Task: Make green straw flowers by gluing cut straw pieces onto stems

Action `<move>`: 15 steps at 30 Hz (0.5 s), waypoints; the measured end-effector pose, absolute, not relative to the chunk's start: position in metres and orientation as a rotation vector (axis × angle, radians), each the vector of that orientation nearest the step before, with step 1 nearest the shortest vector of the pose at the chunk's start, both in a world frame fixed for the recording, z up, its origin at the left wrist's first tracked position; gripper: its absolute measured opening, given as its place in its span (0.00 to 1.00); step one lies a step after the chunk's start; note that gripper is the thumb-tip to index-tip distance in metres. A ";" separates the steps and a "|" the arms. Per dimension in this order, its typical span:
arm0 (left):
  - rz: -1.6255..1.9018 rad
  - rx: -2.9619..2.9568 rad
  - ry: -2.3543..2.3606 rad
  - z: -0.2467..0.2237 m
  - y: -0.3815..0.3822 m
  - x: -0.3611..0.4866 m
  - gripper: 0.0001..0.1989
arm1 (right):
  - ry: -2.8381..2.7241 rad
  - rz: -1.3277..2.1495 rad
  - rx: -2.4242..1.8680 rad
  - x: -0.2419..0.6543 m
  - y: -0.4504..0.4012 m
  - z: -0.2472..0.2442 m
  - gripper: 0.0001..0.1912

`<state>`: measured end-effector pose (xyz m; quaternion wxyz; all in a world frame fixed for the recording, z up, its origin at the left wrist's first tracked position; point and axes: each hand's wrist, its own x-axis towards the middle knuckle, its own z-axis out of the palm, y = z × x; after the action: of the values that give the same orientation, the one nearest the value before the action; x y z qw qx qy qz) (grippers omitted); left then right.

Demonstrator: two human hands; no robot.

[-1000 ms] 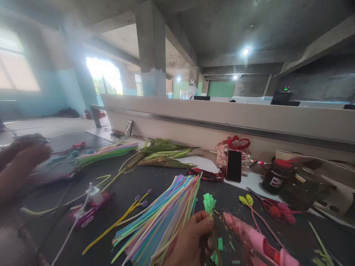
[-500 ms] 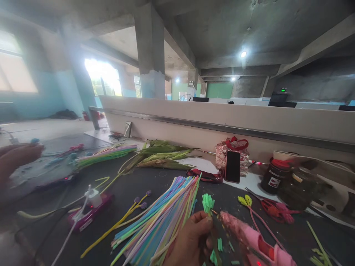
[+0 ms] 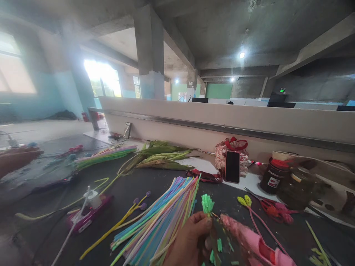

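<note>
My left hand (image 3: pixel 192 236) pinches a small tuft of short green pipe-cleaner pieces (image 3: pixel 207 204) between thumb and fingertips. Close beside it on the right, a glue gun wrapped in pink cloth (image 3: pixel 244 232) points its thin metal nozzle at the base of the tuft. Whether the nozzle touches it, I cannot tell. No part of my right hand shows, and the rear of the glue gun is cut off by the lower edge. Loose green cut pieces (image 3: pixel 219 245) lie below the nozzle. A thick bundle of pastel pipe cleaners (image 3: pixel 158 221) lies left of and under my left hand.
Left stands a purple power strip (image 3: pixel 83 218) with a white plug. Corn husks (image 3: pixel 163 155) lie behind the bundle. A phone (image 3: pixel 232 167) leans on a patterned bag (image 3: pixel 219 153). Scissors (image 3: pixel 266 205) and dark jars (image 3: pixel 274 177) are right. Another person's hand (image 3: pixel 20 159) shows far left.
The view has shifted very slightly. My left hand keeps its pinch on the green tuft, and the glue gun stays beside it. The other person's hand at far left has moved a little lower.
</note>
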<state>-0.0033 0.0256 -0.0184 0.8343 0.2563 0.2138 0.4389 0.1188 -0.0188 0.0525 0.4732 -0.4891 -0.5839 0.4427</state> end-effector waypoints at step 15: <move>1.013 0.505 0.573 0.000 0.026 -0.012 0.12 | -1.553 0.739 -1.423 0.171 -0.045 -0.008 0.13</move>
<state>-0.0122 0.0256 0.0000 0.8054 0.2359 0.2676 0.4733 0.1713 -0.0448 -0.0083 0.4391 -0.5728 -0.6250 0.2974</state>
